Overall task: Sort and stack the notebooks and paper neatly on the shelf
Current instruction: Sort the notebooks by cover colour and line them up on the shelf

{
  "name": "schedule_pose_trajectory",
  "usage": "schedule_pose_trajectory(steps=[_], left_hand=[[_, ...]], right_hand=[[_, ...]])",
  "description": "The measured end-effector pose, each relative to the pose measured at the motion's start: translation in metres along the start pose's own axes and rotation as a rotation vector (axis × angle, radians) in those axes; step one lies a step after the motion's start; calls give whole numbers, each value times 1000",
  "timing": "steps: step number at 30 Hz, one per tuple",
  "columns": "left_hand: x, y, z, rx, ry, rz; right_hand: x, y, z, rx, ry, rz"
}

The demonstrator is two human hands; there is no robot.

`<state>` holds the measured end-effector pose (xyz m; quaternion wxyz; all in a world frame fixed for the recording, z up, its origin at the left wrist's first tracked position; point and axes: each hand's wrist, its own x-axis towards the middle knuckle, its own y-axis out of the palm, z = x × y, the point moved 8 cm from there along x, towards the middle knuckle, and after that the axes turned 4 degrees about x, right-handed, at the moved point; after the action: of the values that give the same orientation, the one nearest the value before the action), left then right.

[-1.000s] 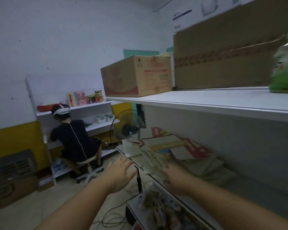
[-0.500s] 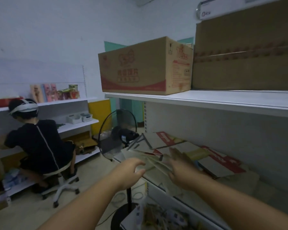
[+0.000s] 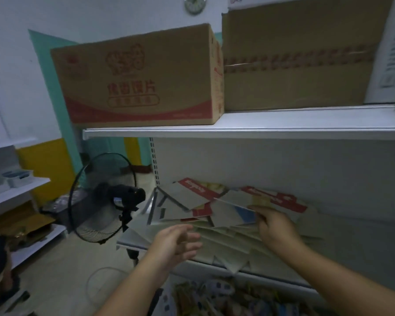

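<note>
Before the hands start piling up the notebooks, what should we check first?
1. Left hand free to grab: ok, open and holding nothing.
2. Right hand on the pile: ok, its fingers rest on the spread notebooks; a real grip, cannot tell.
3. Notebooks lined up: not ok, they lie fanned and overlapping at different angles.
4. Loose paper safely on the middle shelf: not ok, corners hang past the front edge.
5. Room above for a stack: ok, open space under the top shelf.
6. Fan clear of the shelf end: cannot tell, it stands close by.
</note>
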<state>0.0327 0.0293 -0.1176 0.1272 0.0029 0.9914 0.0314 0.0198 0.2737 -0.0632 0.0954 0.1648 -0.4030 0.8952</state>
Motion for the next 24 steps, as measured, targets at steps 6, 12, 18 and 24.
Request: schedule_pose_trajectory(steps=[6, 12, 18, 24], left_hand=[[14, 15, -14, -292, -94, 251], [22, -39, -23, -337, -100, 32], [26, -118, -16, -200, -18, -357], [38, -128, -19, -89, 7, -276]], right_hand=[[-2, -20, 40, 371, -262, -184], [8, 61, 109, 351, -556, 261], [83, 110, 92, 82, -223, 292], [95, 135, 68, -260, -116, 367]])
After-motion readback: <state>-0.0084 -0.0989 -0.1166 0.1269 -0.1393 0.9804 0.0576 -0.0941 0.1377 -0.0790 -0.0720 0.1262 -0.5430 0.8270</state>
